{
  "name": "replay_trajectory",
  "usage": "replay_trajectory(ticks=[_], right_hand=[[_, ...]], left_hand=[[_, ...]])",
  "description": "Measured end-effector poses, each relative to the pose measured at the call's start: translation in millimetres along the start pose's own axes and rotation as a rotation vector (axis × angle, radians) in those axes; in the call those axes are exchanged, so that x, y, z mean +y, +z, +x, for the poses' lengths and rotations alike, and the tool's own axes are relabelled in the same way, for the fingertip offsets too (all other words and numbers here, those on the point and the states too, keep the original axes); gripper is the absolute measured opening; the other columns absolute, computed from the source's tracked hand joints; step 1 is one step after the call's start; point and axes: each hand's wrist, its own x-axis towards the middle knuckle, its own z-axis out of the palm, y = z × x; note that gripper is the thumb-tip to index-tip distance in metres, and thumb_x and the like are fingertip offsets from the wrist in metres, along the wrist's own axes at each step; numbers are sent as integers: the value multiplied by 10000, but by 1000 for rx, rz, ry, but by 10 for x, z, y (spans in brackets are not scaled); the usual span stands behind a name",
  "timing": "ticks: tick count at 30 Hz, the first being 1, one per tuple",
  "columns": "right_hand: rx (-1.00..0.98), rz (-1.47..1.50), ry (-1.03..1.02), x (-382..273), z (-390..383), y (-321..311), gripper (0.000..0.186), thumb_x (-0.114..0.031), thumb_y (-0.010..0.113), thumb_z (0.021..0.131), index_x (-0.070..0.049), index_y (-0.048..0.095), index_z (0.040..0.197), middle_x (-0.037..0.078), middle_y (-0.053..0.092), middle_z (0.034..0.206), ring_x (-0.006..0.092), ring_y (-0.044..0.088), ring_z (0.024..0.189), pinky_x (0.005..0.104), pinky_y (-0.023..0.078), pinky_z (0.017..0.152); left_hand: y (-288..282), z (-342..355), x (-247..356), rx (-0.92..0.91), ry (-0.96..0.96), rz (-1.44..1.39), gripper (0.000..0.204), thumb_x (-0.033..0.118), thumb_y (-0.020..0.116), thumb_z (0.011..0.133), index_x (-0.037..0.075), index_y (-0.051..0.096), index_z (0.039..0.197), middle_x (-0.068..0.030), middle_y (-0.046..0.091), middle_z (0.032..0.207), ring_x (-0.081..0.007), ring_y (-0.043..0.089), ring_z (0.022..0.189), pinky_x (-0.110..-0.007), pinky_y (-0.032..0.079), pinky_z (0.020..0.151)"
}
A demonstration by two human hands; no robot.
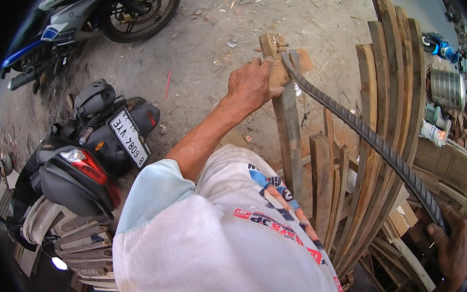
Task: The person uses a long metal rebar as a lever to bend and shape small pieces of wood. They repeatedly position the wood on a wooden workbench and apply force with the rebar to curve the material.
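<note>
My left hand (249,85) grips a worn wooden board (289,131) near its far end, thumb and fingers closed around it. At that end sits a short wood piece (272,42) with what look like nails sticking out. A long ribbed steel pry bar (356,124) slants from the board's end to the lower right. Its bent, flattened tip rests against the wood just right of my left hand. At the far right, my right hand (452,245) is closed around the bar's other end.
Long planks (392,76) stand on the right, with shorter slats (322,164) beside the board. Two motorcycles, a black one (72,177) and a blue-and-white one (107,7), stand to the left. Stacked wood (85,249) lies at the lower left, a metal drum (447,89) at right.
</note>
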Motion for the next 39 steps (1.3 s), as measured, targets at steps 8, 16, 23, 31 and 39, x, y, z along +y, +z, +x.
replay_trajectory(ticks=[8, 16, 23, 31, 39], right_hand=[[-18, 10, 98, -260, 47, -8, 595, -372, 763, 849, -4, 655, 1303, 212, 694, 1132, 360, 607, 1064, 419, 459, 980], [-27, 201, 2, -336, -28, 876, 367, -209, 768, 867, -14, 664, 1159, 235, 665, 862, 423, 636, 815, 443, 505, 786], [51, 322, 105, -499, -241, 2269, 339, -213, 812, 814, -49, 605, 1027, 223, 675, 843, 441, 678, 835, 537, 499, 678], [115, 503, 91, -672, -370, 2841, 359, -256, 826, 774, -109, 614, 1024, 139, 701, 886, 383, 704, 782, 504, 547, 650], [92, 756, 135, -1129, -338, 4339, 382, -317, 837, 781, -86, 631, 1005, 186, 722, 883, 425, 705, 841, 534, 553, 721]], left_hand=[[20, 15, 103, 14, 40, 24, 769, 458, 859, 736, 59, 578, 1331, -189, 661, 1086, -375, 686, 1000, -475, 572, 790], [65, -68, 20, 26, 27, -20, 765, 486, 847, 747, 64, 589, 1330, -197, 654, 1084, -385, 687, 987, -484, 573, 776], [-75, 4, 59, -76, 22, 107, 976, 422, 871, 725, 9, 409, 1479, -229, 691, 1059, -390, 708, 942, -476, 581, 760], [-342, 456, 194, -407, 54, -150, 1183, 370, 909, 672, -103, 244, 1528, -298, 680, 1165, -410, 690, 1063, -446, 554, 927], [-102, 437, 135, -387, 147, -29, 974, 314, 839, 705, -112, 341, 1426, -301, 670, 1075, -452, 667, 998, -491, 539, 867]])
